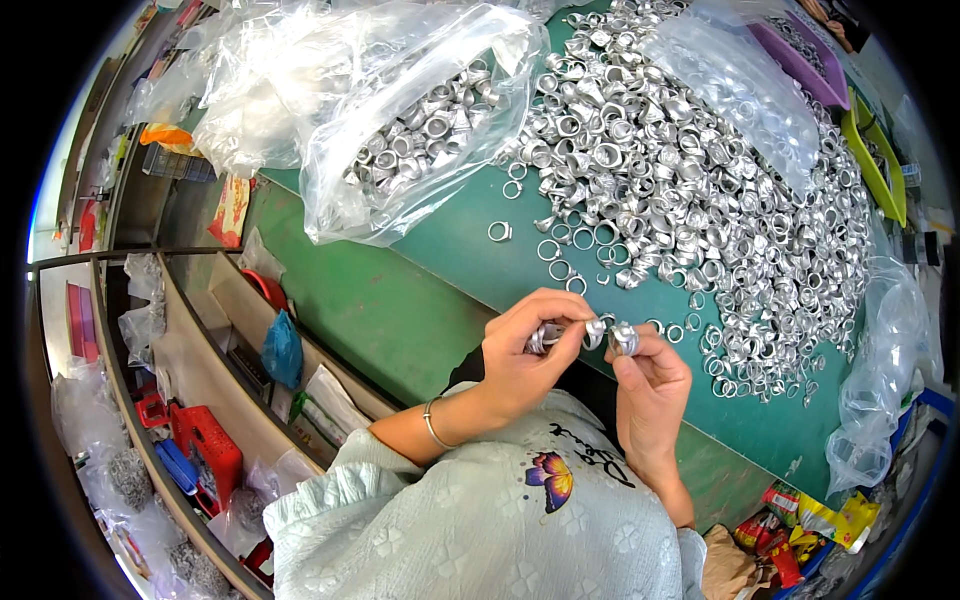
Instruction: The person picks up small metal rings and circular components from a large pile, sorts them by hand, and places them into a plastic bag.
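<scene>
My left hand (515, 362) is closed, with a few silver metal rings (543, 338) tucked in its curled fingers and another ring at its thumb and fingertips. Close beside it, my right hand (652, 398) pinches silver rings (623, 339) between thumb and fingers. Both hands are held in front of my body at the near edge of the green table (450, 250). How many rings each hand holds is partly hidden by the fingers. Just beyond them spreads a large heap of loose silver rings (690, 190), with single rings scattered along its near side.
A clear plastic bag (330, 205) of rings lies on the left of the table. Plastic sheeting (740, 85) covers part of the heap. Purple (800, 60) and yellow-green (875, 165) trays stand at the far right. Wooden shelving (215, 370) with bags and boxes runs along my left.
</scene>
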The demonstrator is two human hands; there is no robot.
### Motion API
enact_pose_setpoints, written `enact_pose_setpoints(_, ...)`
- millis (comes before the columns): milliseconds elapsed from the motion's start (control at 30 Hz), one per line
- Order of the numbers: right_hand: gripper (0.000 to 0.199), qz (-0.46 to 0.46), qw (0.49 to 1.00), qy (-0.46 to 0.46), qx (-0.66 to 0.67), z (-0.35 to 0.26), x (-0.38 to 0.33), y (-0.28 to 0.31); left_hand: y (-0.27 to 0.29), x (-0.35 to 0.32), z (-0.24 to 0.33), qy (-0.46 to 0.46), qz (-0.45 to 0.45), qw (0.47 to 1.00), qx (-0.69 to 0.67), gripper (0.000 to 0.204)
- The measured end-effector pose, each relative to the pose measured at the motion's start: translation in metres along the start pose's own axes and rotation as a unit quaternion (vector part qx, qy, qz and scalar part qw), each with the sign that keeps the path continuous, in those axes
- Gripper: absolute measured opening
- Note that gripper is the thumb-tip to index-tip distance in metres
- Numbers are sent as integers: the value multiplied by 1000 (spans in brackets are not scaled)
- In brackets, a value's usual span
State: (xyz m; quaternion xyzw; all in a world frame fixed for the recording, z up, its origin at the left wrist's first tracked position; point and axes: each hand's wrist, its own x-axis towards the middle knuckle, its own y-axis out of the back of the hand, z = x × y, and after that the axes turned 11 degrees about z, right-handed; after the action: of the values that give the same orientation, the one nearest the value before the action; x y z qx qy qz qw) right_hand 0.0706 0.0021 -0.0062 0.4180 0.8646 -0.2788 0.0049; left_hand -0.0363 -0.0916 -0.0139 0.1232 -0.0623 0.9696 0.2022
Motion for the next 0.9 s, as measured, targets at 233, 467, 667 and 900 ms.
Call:
enact_pose_setpoints(233,19,-48,998,24,33,-3,-3,-3,-7,-10,8,32,-7,994,-108,19)
enact_pose_setpoints(467,20,-67,997,36,8,-5,-4,-3,-10,-12,5,-35,-5,994,-100,17)
enact_pose_setpoints(667,19,-74,994,72,-23,-6,-5,-2,-13,-15,6,-70,18,993,-95,24)
enact_pose_setpoints(900,21,-73,984,141,-75,-9,-5,-4,-11,-15,8,-102,13,991,-85,24)
